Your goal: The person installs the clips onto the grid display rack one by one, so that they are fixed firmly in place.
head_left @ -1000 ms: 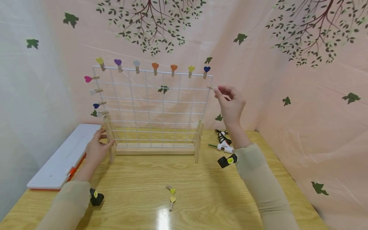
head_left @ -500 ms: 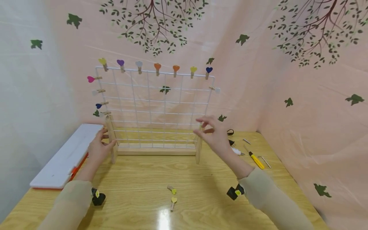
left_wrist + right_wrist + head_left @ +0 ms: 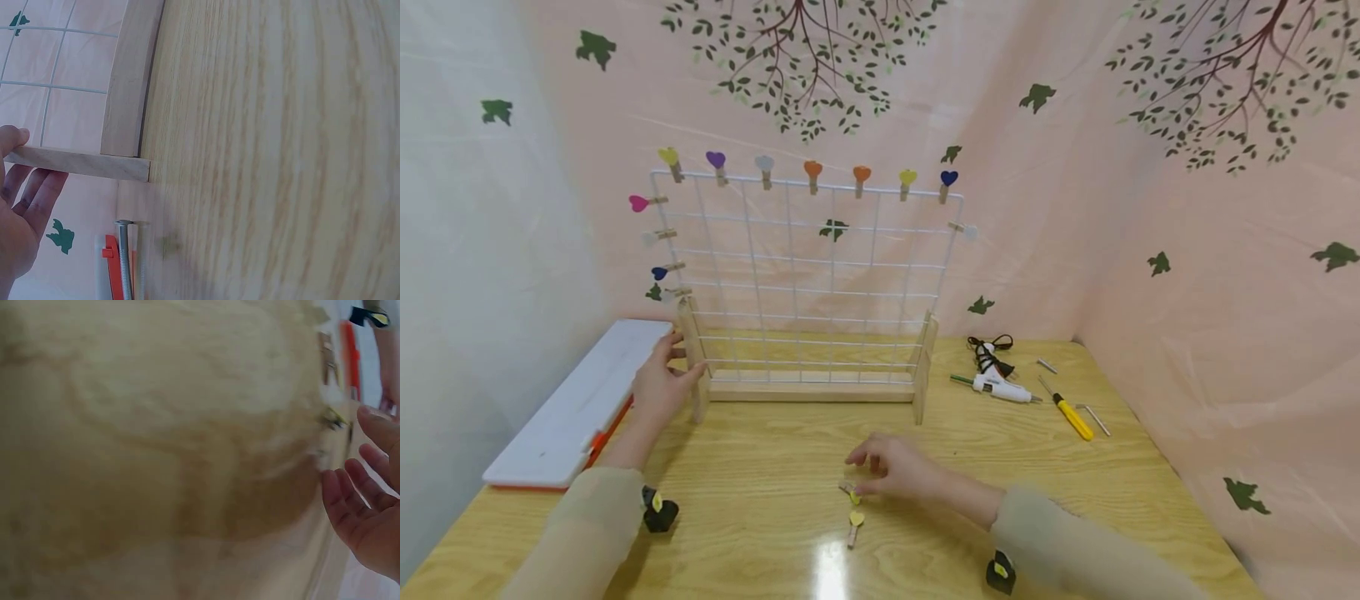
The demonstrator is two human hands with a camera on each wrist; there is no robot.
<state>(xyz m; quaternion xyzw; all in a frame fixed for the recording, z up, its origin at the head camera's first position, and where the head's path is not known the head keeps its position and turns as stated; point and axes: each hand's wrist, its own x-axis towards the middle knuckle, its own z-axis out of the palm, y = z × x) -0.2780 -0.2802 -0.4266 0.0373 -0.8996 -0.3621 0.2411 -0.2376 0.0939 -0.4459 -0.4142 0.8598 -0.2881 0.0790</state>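
Note:
A white wire grid (image 3: 811, 250) stands upright in a wooden stand (image 3: 812, 392), with small heart clothespins clipped along its top and sides. My left hand (image 3: 662, 385) grips the stand's left leg (image 3: 81, 164), thumb on one side and fingers on the other. Low over the table, my right hand (image 3: 898, 468) has its thumb and fingers apart, holding nothing. Its thumb overlaps a yellow heart clothespin (image 3: 853, 497) in the head view. A second yellow heart clothespin (image 3: 855, 527) lies just nearer to me. A pale heart clothespin (image 3: 964, 231) is clipped on the grid's right side.
On the left lies a white case (image 3: 576, 408) with an orange edge. At the right are a glue gun (image 3: 1003, 387), a yellow screwdriver (image 3: 1071, 417) and an L-shaped metal key (image 3: 1096, 419). A leaf-printed curtain (image 3: 1210, 333) hangs behind the table.
My right hand has let go of the pale clothespin on the grid's right side and come down to the clothespins on the table. The left hand keeps its hold on the stand.

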